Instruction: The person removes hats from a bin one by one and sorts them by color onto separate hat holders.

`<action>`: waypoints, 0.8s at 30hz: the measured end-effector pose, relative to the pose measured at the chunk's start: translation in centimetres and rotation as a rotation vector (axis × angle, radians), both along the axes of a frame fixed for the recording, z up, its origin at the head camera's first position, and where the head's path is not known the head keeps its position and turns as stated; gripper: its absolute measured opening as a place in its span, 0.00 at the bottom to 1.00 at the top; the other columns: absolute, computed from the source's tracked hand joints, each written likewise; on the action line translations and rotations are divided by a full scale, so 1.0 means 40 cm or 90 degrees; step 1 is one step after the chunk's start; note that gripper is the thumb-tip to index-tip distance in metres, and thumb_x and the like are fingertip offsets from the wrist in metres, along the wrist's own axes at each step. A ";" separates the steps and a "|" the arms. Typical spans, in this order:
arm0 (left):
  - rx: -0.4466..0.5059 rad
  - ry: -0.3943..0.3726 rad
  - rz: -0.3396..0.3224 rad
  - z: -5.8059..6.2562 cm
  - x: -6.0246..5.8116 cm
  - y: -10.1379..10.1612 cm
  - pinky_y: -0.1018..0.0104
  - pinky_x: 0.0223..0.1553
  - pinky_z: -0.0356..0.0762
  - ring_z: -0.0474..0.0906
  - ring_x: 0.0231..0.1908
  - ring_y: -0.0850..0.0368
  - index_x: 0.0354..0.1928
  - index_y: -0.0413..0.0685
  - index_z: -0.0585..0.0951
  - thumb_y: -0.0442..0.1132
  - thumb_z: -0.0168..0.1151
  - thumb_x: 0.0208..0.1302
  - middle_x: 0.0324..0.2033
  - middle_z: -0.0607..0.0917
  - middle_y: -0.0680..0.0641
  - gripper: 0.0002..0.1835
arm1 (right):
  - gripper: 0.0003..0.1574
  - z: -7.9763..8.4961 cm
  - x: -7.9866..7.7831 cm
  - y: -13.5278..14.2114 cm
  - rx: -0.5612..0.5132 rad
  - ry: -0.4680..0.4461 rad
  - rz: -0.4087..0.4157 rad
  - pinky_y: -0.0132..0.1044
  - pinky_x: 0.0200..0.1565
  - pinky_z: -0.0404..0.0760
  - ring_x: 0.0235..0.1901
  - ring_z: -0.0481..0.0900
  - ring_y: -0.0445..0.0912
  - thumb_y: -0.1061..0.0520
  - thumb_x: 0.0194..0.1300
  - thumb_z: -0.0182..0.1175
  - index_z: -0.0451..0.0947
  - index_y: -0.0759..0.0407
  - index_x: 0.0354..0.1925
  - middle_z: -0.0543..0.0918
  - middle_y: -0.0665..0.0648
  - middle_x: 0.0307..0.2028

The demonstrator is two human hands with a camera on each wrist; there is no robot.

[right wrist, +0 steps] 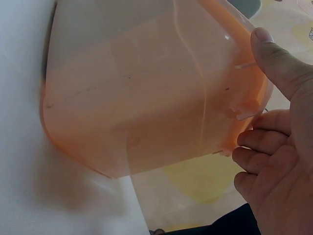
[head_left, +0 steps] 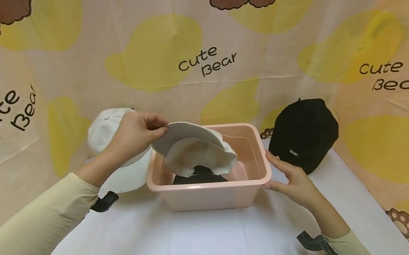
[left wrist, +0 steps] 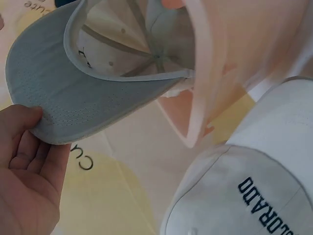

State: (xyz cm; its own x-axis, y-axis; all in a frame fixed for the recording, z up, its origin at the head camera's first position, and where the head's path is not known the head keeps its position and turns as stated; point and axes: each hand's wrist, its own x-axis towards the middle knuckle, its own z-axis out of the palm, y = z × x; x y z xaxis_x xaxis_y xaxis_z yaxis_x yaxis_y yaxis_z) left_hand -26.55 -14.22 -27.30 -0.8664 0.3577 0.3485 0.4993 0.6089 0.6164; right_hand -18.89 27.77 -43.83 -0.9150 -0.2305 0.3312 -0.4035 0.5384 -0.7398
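While I watch from my remote seat, the left hand pinches the pale cap by the edge of its brim, thumb on one face and fingers on the other. I read that edge grip as leaving the crown free; it hangs inside the mouth of the pink bin, lining turned towards me. Below it lies a dark cap, and I cannot tell whether the two touch.

The right hand holds the bin's near right corner between thumb and bent fingers, probably to steady so light a container on the white table.

Either side, I see one more cap: a lettered white cap just left of the bin, brim towards me, and a black cap just right of it. Standing there, they seem placed within easy reach of each hand while leaving the bin central.
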 end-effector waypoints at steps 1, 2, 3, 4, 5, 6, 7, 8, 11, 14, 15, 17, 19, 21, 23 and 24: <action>0.006 0.011 0.004 0.005 0.002 -0.002 0.78 0.35 0.83 0.88 0.37 0.60 0.40 0.46 0.91 0.33 0.71 0.64 0.36 0.92 0.48 0.05 | 0.57 -0.001 0.000 0.000 0.000 0.002 0.000 0.74 0.65 0.65 0.73 0.59 0.70 0.54 0.54 0.79 0.64 0.49 0.77 0.67 0.56 0.75; 0.012 0.022 0.007 0.010 0.004 -0.005 0.79 0.35 0.83 0.87 0.37 0.61 0.40 0.46 0.91 0.33 0.71 0.63 0.36 0.92 0.48 0.05 | 0.57 -0.001 0.000 0.000 0.000 0.004 0.001 0.74 0.65 0.65 0.73 0.59 0.70 0.54 0.54 0.79 0.64 0.49 0.77 0.67 0.56 0.75; 0.020 0.032 0.012 0.015 0.007 -0.007 0.79 0.36 0.83 0.87 0.36 0.63 0.39 0.46 0.91 0.32 0.72 0.63 0.36 0.92 0.48 0.05 | 0.57 -0.001 0.000 0.000 0.000 0.005 0.001 0.74 0.65 0.65 0.73 0.59 0.70 0.54 0.54 0.79 0.64 0.49 0.77 0.67 0.56 0.75; 0.031 0.039 0.013 0.019 0.009 -0.010 0.80 0.36 0.83 0.87 0.36 0.65 0.39 0.46 0.91 0.32 0.72 0.63 0.36 0.92 0.48 0.05 | 0.57 -0.001 0.000 0.000 0.001 0.005 0.002 0.74 0.65 0.65 0.74 0.59 0.70 0.54 0.54 0.79 0.64 0.49 0.77 0.66 0.56 0.75; 0.044 0.046 0.013 0.023 0.011 -0.012 0.80 0.36 0.84 0.87 0.36 0.66 0.39 0.46 0.91 0.31 0.72 0.62 0.36 0.92 0.47 0.05 | 0.57 0.000 0.000 0.000 0.001 0.005 0.000 0.74 0.65 0.65 0.74 0.59 0.69 0.54 0.54 0.79 0.64 0.49 0.77 0.67 0.56 0.75; 0.058 0.052 0.015 0.026 0.013 -0.015 0.80 0.36 0.84 0.87 0.35 0.68 0.39 0.45 0.91 0.31 0.72 0.62 0.36 0.92 0.47 0.05 | 0.57 0.001 0.001 -0.001 0.003 0.005 0.001 0.74 0.64 0.65 0.74 0.59 0.69 0.54 0.54 0.79 0.64 0.49 0.77 0.66 0.56 0.75; 0.072 0.059 0.014 0.029 0.015 -0.017 0.80 0.36 0.84 0.86 0.35 0.69 0.39 0.45 0.91 0.31 0.72 0.62 0.36 0.92 0.46 0.05 | 0.57 0.002 0.001 -0.001 0.002 0.004 0.001 0.74 0.64 0.65 0.74 0.59 0.69 0.54 0.54 0.79 0.64 0.49 0.77 0.66 0.56 0.75; 0.086 0.065 0.014 0.032 0.018 -0.020 0.80 0.36 0.84 0.86 0.34 0.70 0.39 0.44 0.91 0.30 0.72 0.62 0.36 0.92 0.45 0.05 | 0.57 0.002 0.001 -0.001 0.003 0.002 0.002 0.74 0.64 0.65 0.74 0.59 0.69 0.54 0.55 0.79 0.64 0.49 0.77 0.66 0.56 0.75; 0.125 0.087 0.015 0.038 0.027 -0.029 0.80 0.35 0.85 0.86 0.33 0.72 0.39 0.43 0.92 0.30 0.72 0.62 0.36 0.92 0.44 0.05 | 0.56 0.005 0.002 -0.002 0.003 -0.001 0.004 0.75 0.64 0.65 0.74 0.59 0.69 0.54 0.55 0.79 0.63 0.49 0.77 0.66 0.55 0.75; 0.158 0.099 0.020 0.047 0.036 -0.038 0.80 0.34 0.85 0.86 0.32 0.72 0.39 0.41 0.92 0.30 0.73 0.62 0.36 0.92 0.44 0.05 | 0.56 0.007 0.001 -0.004 0.004 -0.001 0.004 0.75 0.63 0.65 0.74 0.59 0.69 0.53 0.55 0.79 0.63 0.49 0.77 0.66 0.55 0.75; 0.167 0.104 0.020 0.050 0.038 -0.041 0.80 0.34 0.85 0.86 0.31 0.71 0.39 0.41 0.91 0.30 0.73 0.61 0.35 0.92 0.46 0.05 | 0.56 0.007 0.002 -0.004 0.003 -0.001 0.004 0.75 0.63 0.65 0.74 0.59 0.69 0.53 0.55 0.79 0.64 0.48 0.77 0.66 0.55 0.75; 0.192 0.111 0.014 0.056 0.038 -0.049 0.79 0.34 0.85 0.86 0.30 0.70 0.39 0.38 0.91 0.28 0.72 0.61 0.33 0.92 0.51 0.05 | 0.56 0.006 0.002 -0.005 0.004 0.000 0.003 0.75 0.63 0.65 0.74 0.59 0.70 0.53 0.55 0.79 0.64 0.48 0.77 0.66 0.55 0.75; 0.215 0.123 0.006 0.065 0.037 -0.057 0.79 0.34 0.85 0.87 0.30 0.69 0.39 0.34 0.90 0.26 0.72 0.60 0.32 0.91 0.56 0.05 | 0.56 0.004 0.002 -0.005 0.004 0.000 0.003 0.75 0.63 0.66 0.74 0.59 0.70 0.53 0.55 0.79 0.63 0.47 0.77 0.66 0.54 0.75; 0.234 0.143 -0.002 0.074 0.035 -0.065 0.79 0.33 0.85 0.87 0.29 0.69 0.37 0.32 0.90 0.24 0.72 0.59 0.31 0.91 0.58 0.05 | 0.56 0.004 0.002 -0.004 0.004 0.001 0.004 0.75 0.63 0.66 0.74 0.59 0.70 0.53 0.55 0.79 0.64 0.47 0.77 0.66 0.54 0.75; 0.248 0.166 -0.003 0.086 0.034 -0.071 0.79 0.33 0.86 0.87 0.29 0.69 0.36 0.31 0.90 0.23 0.72 0.58 0.31 0.91 0.57 0.05 | 0.56 0.003 0.003 -0.004 0.005 0.004 0.004 0.74 0.63 0.66 0.74 0.59 0.69 0.53 0.55 0.79 0.64 0.48 0.77 0.66 0.54 0.75; 0.251 0.175 0.001 0.093 0.035 -0.074 0.79 0.33 0.86 0.87 0.29 0.69 0.36 0.31 0.90 0.22 0.72 0.57 0.32 0.92 0.56 0.05 | 0.56 0.003 0.002 -0.004 0.005 0.005 0.004 0.74 0.63 0.66 0.74 0.59 0.69 0.53 0.55 0.79 0.64 0.48 0.77 0.66 0.54 0.75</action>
